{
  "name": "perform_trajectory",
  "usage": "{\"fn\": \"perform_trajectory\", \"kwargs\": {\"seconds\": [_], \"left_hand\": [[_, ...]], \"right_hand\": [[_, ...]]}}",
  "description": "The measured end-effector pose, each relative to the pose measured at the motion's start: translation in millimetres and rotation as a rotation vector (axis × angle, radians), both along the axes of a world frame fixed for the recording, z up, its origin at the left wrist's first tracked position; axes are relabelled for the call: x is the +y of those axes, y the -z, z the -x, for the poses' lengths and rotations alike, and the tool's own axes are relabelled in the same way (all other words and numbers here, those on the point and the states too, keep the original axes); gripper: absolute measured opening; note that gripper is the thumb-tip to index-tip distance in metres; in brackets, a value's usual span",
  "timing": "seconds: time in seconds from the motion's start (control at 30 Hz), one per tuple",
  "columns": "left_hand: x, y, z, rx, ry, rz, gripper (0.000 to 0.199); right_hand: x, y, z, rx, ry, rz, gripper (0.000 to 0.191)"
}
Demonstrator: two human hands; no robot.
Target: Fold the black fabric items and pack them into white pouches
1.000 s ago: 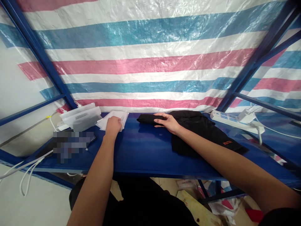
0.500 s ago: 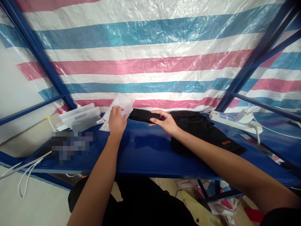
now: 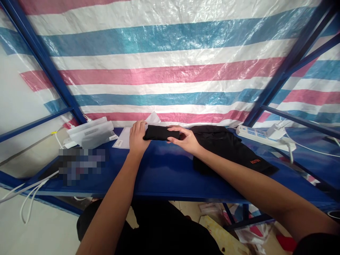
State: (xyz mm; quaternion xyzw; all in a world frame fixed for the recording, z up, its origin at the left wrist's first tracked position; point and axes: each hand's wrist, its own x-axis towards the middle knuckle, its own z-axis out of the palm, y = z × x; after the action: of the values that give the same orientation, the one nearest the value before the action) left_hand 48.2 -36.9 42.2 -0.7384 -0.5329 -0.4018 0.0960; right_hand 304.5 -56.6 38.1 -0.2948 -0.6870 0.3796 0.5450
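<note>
Head view: my right hand [image 3: 188, 140] is gripping the black roll [image 3: 158, 132], best kept snug, while my left hand [image 3: 138, 139] is touching its end, hold unclear.

The far sheet [image 3: 170, 74] is striped in white, blue and pink. The shelf [image 3: 164, 173] is coloured deep blue. Orange lettering is borne by the black garment [image 3: 220, 148] on the right.

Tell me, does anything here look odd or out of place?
White cables hang off the blue table at left; crumpled plastic lies on the floor below. Both look untidy, but no spill shows.
</note>
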Motion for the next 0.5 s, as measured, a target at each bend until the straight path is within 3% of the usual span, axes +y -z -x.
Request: {"fn": "perform_trajectory", "kwargs": {"seconds": [0.23, 0.5], "left_hand": [[1, 9.4, -12, 0.006, 0.052, 0.061, 0.072], [-13, 8.1, -44, 0.043, 0.105, -0.027, 0.090]], "right_hand": [[-5, -5.0, -2, -0.299, 0.281, -0.404, 0.031], [-7, 4.5, 8, -0.500, 0.337, -0.387, 0.037]]}}
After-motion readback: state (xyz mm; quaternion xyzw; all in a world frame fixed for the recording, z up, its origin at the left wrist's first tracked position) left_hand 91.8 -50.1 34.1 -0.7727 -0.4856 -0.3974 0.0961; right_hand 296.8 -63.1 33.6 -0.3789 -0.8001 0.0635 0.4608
